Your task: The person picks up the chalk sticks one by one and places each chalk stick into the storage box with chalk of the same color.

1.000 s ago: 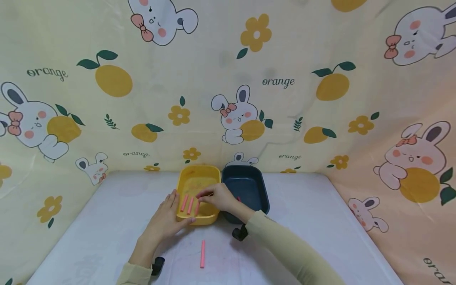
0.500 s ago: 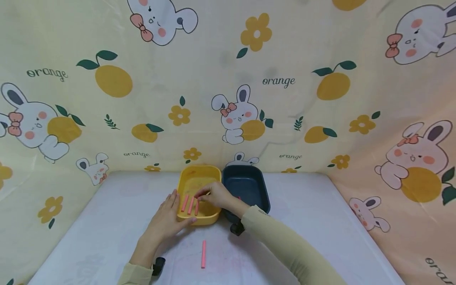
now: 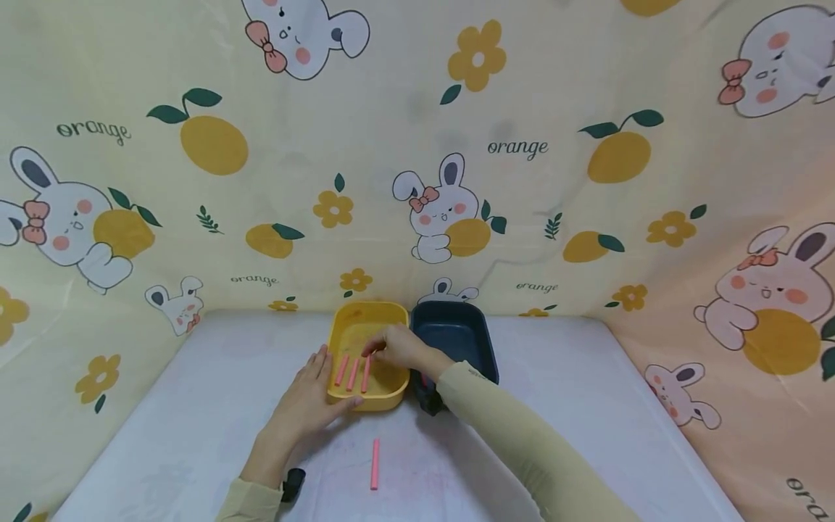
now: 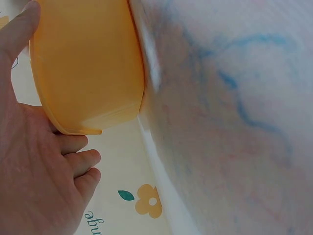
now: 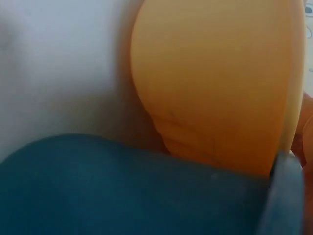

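My left hand [image 3: 303, 399] grips the near left corner of the yellow tray [image 3: 386, 402], thumb along its front rim and fingers against its left side. Three slim pink sticks, like chalk, lie side by side in it: a left stick [image 3: 342, 370], a middle stick [image 3: 353, 375] and a right stick [image 3: 366, 375]. Reaching in from the right, my right hand [image 3: 399, 346] pinches the right stick at its far end. In the right wrist view the fingers are mostly hidden behind the yellow tray's wall [image 5: 215, 78].
A dark blue tray [image 3: 457, 335] stands against the yellow one on its right, under my right wrist. A small pink piece [image 3: 425, 379] shows inside it. Another pink stick [image 3: 375, 464] lies on the white table [image 3: 554, 406] in front. A patterned cloth [image 3: 365, 246] rises behind.
My right hand has shifted slightly away from me and to the right, at the far end of the right stick. The left hand stays on the yellow tray. The head view has turned slightly.
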Demonstrator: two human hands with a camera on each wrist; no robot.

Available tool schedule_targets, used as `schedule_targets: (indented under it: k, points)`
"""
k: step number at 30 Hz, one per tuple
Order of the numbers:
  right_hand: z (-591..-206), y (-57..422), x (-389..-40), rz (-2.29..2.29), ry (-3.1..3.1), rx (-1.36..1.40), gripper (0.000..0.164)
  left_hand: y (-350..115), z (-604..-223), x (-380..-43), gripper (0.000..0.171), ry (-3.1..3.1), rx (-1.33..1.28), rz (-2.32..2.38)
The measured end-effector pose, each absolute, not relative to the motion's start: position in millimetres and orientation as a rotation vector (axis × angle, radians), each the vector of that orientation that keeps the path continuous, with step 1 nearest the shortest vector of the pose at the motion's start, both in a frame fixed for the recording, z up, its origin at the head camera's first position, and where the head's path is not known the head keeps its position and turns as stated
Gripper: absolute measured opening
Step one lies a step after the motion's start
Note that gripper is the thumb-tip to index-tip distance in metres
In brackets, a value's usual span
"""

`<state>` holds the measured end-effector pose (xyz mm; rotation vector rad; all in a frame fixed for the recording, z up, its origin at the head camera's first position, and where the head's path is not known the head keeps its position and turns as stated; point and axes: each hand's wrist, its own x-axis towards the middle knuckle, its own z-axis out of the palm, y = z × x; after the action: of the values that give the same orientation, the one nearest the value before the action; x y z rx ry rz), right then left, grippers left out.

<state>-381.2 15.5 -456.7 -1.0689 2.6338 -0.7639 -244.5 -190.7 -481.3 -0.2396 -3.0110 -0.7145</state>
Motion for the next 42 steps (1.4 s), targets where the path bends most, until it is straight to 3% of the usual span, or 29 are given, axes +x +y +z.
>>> schedule_targets:
  k: [12,25,42]
  points:
    - [-462,4,-382,-0.639,2.664,-1.034,0.023,-192,-484,-247,0.120,-3.012,-0.238,-0.721]
    - [-465,-4,-381,-0.414,2.747,-1.119,0.012,-193,-485,-246,0.120,-2.999,-0.244,-0.739]
    - [-469,-7,-381,-0.356,2.778,-1.044,0.013,-192,-485,-247,0.120,-3.001,-0.241,-0.709]
